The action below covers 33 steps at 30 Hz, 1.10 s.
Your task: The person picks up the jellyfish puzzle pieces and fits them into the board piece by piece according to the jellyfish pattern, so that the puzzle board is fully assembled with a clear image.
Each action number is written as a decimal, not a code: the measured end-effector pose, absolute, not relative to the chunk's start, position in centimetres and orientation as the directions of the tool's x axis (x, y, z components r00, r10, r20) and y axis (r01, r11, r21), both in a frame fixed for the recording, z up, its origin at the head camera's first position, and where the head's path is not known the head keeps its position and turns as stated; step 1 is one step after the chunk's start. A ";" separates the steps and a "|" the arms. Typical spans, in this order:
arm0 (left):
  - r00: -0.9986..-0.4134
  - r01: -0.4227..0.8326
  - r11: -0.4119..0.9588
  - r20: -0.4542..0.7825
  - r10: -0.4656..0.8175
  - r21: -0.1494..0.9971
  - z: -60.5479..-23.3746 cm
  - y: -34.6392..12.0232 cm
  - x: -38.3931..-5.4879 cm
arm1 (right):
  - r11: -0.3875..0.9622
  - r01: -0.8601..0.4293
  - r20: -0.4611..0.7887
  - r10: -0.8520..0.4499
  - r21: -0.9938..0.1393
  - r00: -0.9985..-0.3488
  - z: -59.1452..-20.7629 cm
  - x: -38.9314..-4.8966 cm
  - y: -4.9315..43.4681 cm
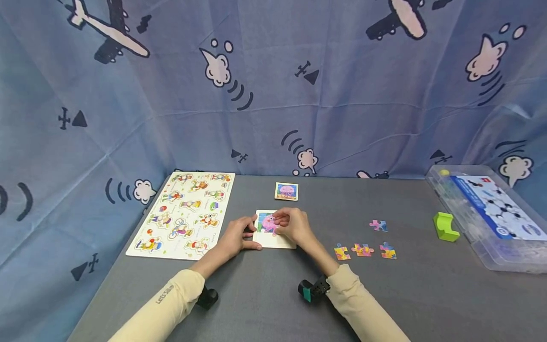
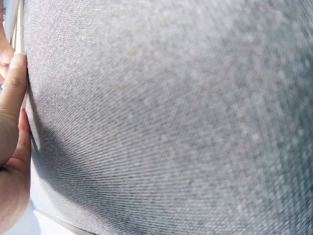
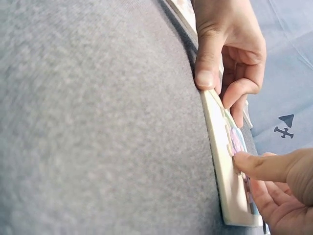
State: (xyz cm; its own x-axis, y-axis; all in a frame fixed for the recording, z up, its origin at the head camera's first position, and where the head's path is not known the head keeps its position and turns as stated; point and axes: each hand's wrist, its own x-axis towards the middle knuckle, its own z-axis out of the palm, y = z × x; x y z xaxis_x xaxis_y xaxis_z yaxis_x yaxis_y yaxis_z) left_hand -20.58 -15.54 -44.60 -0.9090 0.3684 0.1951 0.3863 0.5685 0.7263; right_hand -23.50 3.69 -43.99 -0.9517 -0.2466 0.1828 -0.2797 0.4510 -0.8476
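A small white-framed jigsaw board (image 1: pixel 278 242) lies on the table before me, a pink picture (image 1: pixel 268 223) partly filled in on it. My left hand (image 1: pixel 235 237) holds the board's left side, thumb at the near corner and fingers bent along the edge. From the right, my right hand (image 1: pixel 295 225) reaches over the picture. In the right wrist view its thumb (image 3: pixel 249 164) sits at the picture's near edge with the fingers opposite, pinching a jigsaw piece mostly hidden by the hand. Loose jigsaw pieces (image 1: pixel 362 250) lie to the right, another (image 1: pixel 378 225) behind them.
A large picture board (image 1: pixel 166 251) with cartoon figures lies at the left. Behind the jigsaw board is a small square picture card (image 1: pixel 286 191). At the right are a green curved block (image 1: pixel 446 227) and a clear plastic case (image 1: pixel 483 247). A patterned blue curtain (image 1: pixel 273 95) hangs behind the table.
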 end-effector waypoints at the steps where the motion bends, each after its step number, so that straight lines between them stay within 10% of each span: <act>1: -0.910 0.383 0.565 0.195 0.366 0.731 -44.6 -15.5 -20.6 | 0.440 -0.285 0.186 -0.255 -0.852 -0.949 -44.1 -23.5 3.8; 15: -0.915 0.380 0.607 0.189 0.355 0.698 -44.2 -15.1 -20.3 | 0.164 -0.185 0.133 -0.287 -0.969 -0.949 -44.2 -23.6 7.6; 33: -0.911 0.393 0.631 0.191 0.366 0.669 -43.9 -14.8 -20.2 | 0.226 -0.110 0.058 -0.224 -0.968 -0.973 -43.8 -23.7 17.8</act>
State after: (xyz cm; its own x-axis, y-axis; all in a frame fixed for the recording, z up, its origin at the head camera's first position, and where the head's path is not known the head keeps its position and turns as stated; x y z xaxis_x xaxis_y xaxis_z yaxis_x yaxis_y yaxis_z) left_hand -20.25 -14.82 -43.94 -0.9110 0.3656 0.1907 0.3932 0.6310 0.6688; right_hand -23.72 17.77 -43.75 -0.9728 -0.2240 0.0584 -0.1101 0.2259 -0.9679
